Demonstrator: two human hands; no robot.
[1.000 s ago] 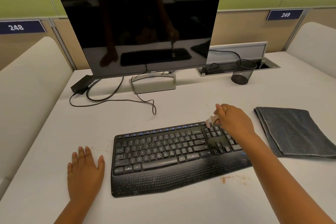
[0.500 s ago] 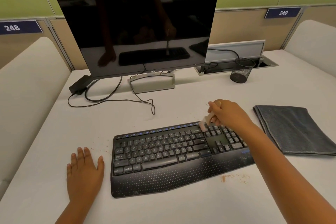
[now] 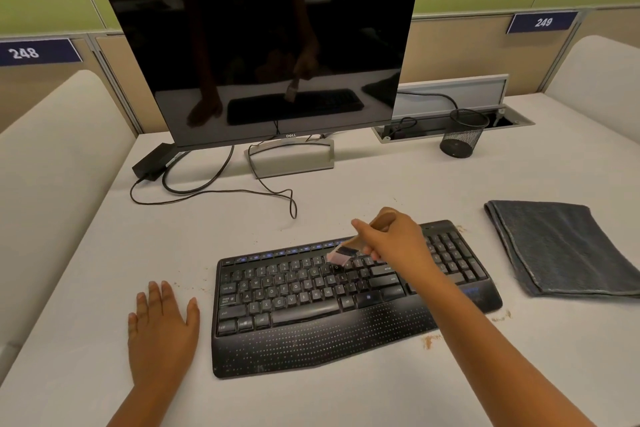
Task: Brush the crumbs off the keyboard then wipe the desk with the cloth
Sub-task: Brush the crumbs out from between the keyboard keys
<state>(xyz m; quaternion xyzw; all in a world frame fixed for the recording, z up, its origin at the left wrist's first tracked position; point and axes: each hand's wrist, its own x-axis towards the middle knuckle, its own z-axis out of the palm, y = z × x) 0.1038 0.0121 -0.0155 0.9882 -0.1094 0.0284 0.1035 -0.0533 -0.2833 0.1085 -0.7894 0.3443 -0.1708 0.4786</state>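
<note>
From the head view, the right hand pinches the wooden handle of a small brush, whose bristles touch the upper key rows of the black keyboard, while the left hand lies flat on the desk, fingers straight and slightly spread. The brush looks light and stiff, best held by its handle. The folded grey cloth, just right of the keyboard, looks soft and limp, easiest gathered by an edge.

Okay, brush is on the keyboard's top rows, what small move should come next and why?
Probably sweep the brush leftward along the upper key rows of the keyboard: the right hand grips it with bristles on the keys, and the left half looks unswept. The cloth can wait.
</note>
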